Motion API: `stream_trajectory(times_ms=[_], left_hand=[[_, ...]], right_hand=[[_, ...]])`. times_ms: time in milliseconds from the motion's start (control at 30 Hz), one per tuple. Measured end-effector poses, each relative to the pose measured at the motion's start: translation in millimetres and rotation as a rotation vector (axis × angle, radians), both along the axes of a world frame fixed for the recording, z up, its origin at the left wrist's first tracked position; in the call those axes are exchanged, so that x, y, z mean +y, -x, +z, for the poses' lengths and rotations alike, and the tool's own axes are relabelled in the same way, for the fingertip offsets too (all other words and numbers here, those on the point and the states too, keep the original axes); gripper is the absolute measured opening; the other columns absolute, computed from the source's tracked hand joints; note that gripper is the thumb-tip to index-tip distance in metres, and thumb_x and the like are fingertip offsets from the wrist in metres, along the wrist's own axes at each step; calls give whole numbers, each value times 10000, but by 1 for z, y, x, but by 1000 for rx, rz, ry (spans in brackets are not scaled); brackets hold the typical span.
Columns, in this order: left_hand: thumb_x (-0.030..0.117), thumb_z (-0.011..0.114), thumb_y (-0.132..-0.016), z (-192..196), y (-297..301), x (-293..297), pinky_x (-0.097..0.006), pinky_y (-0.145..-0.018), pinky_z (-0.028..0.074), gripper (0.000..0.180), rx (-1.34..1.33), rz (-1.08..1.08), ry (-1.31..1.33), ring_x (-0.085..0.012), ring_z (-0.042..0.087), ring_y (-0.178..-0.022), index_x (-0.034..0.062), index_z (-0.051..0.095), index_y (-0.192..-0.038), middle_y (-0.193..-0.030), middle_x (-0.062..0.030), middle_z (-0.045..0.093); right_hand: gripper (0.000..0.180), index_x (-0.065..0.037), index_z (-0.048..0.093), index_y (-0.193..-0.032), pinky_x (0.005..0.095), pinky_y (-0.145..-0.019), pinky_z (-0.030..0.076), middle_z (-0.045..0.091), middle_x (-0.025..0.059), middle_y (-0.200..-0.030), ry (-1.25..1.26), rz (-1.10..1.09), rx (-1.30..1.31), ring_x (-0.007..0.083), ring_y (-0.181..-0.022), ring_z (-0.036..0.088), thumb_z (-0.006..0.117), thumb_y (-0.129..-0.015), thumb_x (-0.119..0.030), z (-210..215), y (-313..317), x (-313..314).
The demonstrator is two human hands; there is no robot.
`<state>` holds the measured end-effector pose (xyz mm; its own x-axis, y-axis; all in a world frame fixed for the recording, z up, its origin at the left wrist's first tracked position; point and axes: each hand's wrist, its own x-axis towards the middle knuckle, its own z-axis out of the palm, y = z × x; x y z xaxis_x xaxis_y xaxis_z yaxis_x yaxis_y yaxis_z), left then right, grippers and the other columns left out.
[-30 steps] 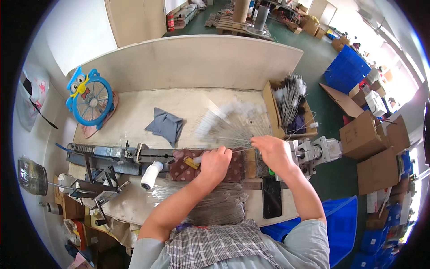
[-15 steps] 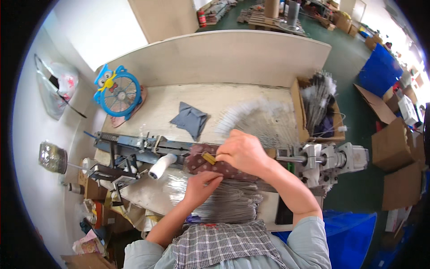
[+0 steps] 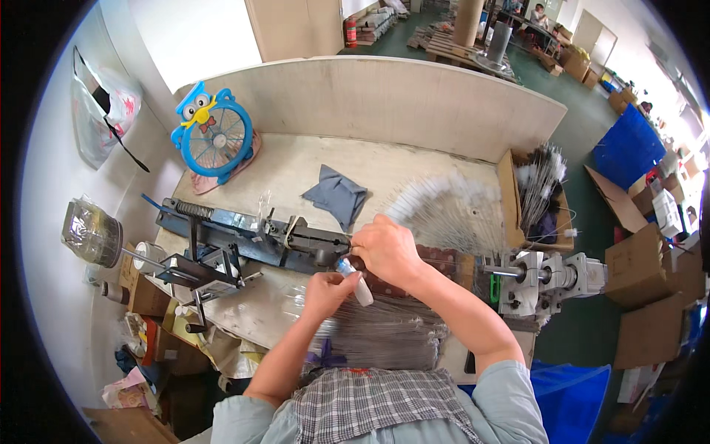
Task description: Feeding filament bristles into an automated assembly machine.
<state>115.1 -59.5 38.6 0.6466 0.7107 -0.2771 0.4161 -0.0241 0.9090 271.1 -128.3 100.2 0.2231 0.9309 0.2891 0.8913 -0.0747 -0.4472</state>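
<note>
My left hand (image 3: pixel 324 297) pinches a small white roll (image 3: pixel 363 293) with a bluish end, tilted over the front of the bench. Close beside it, my right hand (image 3: pixel 386 250) has its fingers drawn together at the end of a dark metal block (image 3: pixel 314 238); whatever they pinch is hidden. Brown dotted cloth (image 3: pixel 442 259) lies partly covered under my right hand and forearm. In front of me is a thick bundle of thin grey wires (image 3: pixel 392 337). Beyond my right hand, several white-tipped wire brushes (image 3: pixel 444 207) fan out on the bench.
A blue metal rail (image 3: pixel 251 248) with a crank runs to the left. At right stand a shaft machine (image 3: pixel 551 274) and a cardboard box (image 3: pixel 510 196) of brushes. A grey cloth (image 3: pixel 336 194) and blue fan (image 3: pixel 217 140) sit farther back; a low panel (image 3: pixel 384 103) closes the rear.
My left hand has picked up the white roll from the rail and brought it beside my right hand. The yellow clip on the cloth is out of sight. The whole view has shifted slightly.
</note>
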Motion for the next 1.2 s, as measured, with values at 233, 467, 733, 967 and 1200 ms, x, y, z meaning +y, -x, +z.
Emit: stream_trajectory(times_ms=[233,467,733,967,1200], left_hand=[[317,667,-807,-20,-4,0,-276,-544,466,356,-153,-12,155,-143,607,-619,-36,664,-848,-716,-91,646],[70,601,-796,-20,-25,-38,-291,-503,484,184,-499,132,268,-159,571,-568,8,528,-953,-716,-74,578],[178,720,-762,-37,11,2,-270,-575,453,292,-55,-36,-238,-110,547,-677,-5,518,-866,-749,-71,580],[327,639,-855,-33,134,61,-262,-654,484,292,-524,702,637,-124,558,-710,83,552,-992,-771,9,551],[255,655,-853,-47,154,78,-257,-639,475,144,-605,814,728,-95,557,-685,113,636,-867,-737,37,583]], right_hand=[[111,-67,663,-831,358,-706,483,628,38,-781,-254,2,-47,240,-833,567,623,-739,-113,7,-4,-24],[197,-48,638,-962,354,-621,504,619,88,-873,-38,60,102,256,-794,605,625,-769,-89,-33,-2,-83],[240,-53,611,-986,369,-686,500,582,102,-885,-111,19,171,286,-835,598,648,-778,-166,-77,1,-36],[186,-27,633,-913,392,-679,479,580,127,-837,-36,100,284,318,-789,580,668,-759,-126,-53,-7,-58],[179,-37,602,-971,390,-684,498,581,126,-877,-2,116,239,318,-813,586,617,-794,-64,-41,0,-58]])
